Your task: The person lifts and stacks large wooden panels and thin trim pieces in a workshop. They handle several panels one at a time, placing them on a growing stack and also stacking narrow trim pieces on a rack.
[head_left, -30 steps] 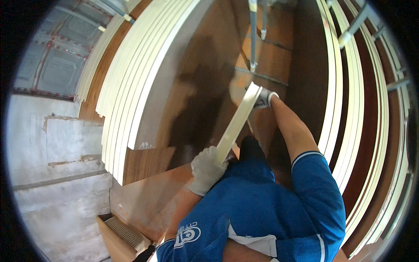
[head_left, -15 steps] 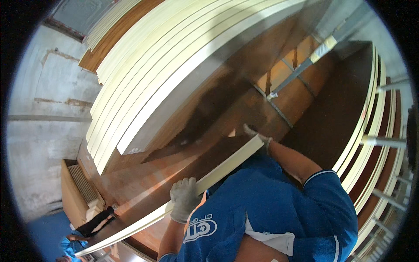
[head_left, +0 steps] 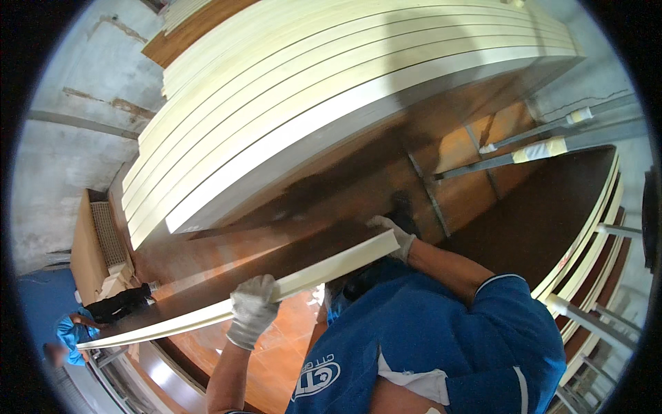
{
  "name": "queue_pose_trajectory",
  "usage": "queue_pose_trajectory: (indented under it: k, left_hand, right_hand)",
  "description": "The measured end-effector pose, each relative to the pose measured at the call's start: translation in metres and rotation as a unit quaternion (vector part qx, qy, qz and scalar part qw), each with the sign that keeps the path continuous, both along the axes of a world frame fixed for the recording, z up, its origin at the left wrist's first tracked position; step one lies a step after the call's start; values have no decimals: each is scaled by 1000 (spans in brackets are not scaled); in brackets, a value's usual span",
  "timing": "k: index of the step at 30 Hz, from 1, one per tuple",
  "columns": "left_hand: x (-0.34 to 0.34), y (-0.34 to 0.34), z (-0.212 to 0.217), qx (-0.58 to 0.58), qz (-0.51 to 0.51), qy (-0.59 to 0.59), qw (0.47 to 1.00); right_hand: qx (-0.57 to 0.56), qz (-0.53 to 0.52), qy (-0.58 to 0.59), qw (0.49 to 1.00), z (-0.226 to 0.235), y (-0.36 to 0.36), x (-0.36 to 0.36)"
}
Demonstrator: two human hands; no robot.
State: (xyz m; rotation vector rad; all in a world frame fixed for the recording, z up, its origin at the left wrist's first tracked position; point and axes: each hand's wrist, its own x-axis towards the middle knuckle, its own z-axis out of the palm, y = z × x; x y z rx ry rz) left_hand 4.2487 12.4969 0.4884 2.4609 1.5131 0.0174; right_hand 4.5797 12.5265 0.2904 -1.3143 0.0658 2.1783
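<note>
A long panel (head_left: 338, 263) with a cream edge and dark brown face lies across in front of my body, its edge turned up toward me. My left hand (head_left: 254, 310), in a pale work glove, is closed around this edge partway along. Close to the panel's near end, my gloved right hand (head_left: 400, 236) grips it, with fingers reaching over the brown face. At the far lower left, another person (head_left: 72, 331) in a blue top has hands at the panel's other end.
A row of large cream-edged panels (head_left: 303, 134) leans at the far side. More brown panels (head_left: 552, 214) stand at the right among metal posts (head_left: 500, 162) with taped wrapping. A cardboard box (head_left: 88, 241) stands at the left on the reddish floor (head_left: 227, 338).
My view has turned, and the panel lies flatter across it. My left hand shows farther left along the edge, away from my body. The other person appears farther left with the panel's far end.
</note>
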Motion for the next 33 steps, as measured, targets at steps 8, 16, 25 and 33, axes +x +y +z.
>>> queue_pose_trajectory:
  k: [8, 16, 25, 33]
  left_hand:
    - [96, 69, 37, 23, 2, -12, 1000]
    - [217, 136, 35, 79, -67, -88, 991]
    - [318, 192, 8, 90, -70, -79, 990]
    - [358, 203, -31, 52, -104, -57, 992]
  right_hand:
    - [40, 0, 16, 999, 41, 79, 104]
    - [41, -141, 48, 988, 19, 155, 243]
    - [103, -326, -177, 923, -6, 201, 329]
    - [153, -349, -96, 920, -50, 193, 363]
